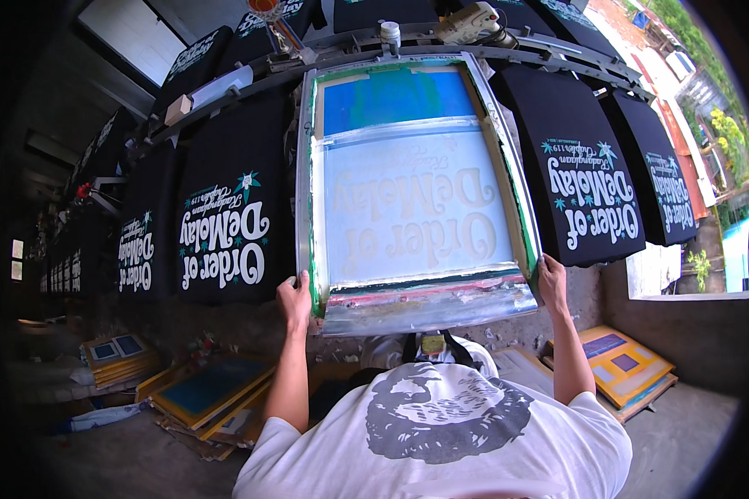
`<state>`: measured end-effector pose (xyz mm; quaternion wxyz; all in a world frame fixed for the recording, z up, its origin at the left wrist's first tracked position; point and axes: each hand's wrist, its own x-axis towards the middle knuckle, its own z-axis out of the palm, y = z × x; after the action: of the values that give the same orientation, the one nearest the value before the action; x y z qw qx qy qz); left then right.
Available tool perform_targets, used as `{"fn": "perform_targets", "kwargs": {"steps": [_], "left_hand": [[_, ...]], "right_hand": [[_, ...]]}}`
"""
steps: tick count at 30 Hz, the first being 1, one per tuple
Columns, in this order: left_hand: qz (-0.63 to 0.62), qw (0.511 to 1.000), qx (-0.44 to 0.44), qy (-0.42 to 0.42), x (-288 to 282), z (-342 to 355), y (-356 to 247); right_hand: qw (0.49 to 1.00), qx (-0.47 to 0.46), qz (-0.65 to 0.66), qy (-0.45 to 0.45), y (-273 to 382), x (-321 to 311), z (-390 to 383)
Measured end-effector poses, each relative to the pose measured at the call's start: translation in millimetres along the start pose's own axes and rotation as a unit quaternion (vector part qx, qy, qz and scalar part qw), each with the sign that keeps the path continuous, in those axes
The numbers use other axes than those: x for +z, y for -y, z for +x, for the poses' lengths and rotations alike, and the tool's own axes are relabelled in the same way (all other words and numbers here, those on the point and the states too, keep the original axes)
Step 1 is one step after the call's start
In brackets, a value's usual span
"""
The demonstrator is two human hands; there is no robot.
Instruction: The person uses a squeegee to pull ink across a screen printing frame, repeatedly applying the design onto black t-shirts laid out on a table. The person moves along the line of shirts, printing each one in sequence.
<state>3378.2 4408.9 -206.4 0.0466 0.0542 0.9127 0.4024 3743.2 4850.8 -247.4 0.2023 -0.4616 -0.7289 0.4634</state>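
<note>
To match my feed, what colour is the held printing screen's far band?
The far band is blue, with green around its middle; best in the head view.

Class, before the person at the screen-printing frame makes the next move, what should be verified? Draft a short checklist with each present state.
1. Left hand on the screen-printing frame: ok, near end of its left side.
2. Right hand on the frame: ok, near end of its right side.
3. Lettering visible in the mesh: ok.
4. Frame free of smears: not ok, green and pinkish residue shows.
5. Fabric alignment beneath the mesh: cannot tell.
6. Ink dry on neighbouring black printed garments: cannot tell.
</note>
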Motion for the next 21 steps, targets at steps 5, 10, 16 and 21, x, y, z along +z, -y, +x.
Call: {"fn": "perform_targets", "kwargs": {"steps": [5,10,16,21], "left_hand": [[-0.015,0.999,0.022,-0.021,20,5,29],[0.019,0.998,0.046,-0.029,25,6,24],[-0.191,0.959,0.161,-0.131,14,-13,35],[-0.007,0.889,0.451,0.074,-41,-84,-25]], "right_hand": [[1.0,-0.022,-0.006,0.011,-6,9,3],[0.998,-0.014,-0.06,0.001,-2,6,4],[0.936,-0.263,-0.226,0.054,69,-3,-33],[0.789,-0.439,-0.376,0.208,114,-9,-84]]}}
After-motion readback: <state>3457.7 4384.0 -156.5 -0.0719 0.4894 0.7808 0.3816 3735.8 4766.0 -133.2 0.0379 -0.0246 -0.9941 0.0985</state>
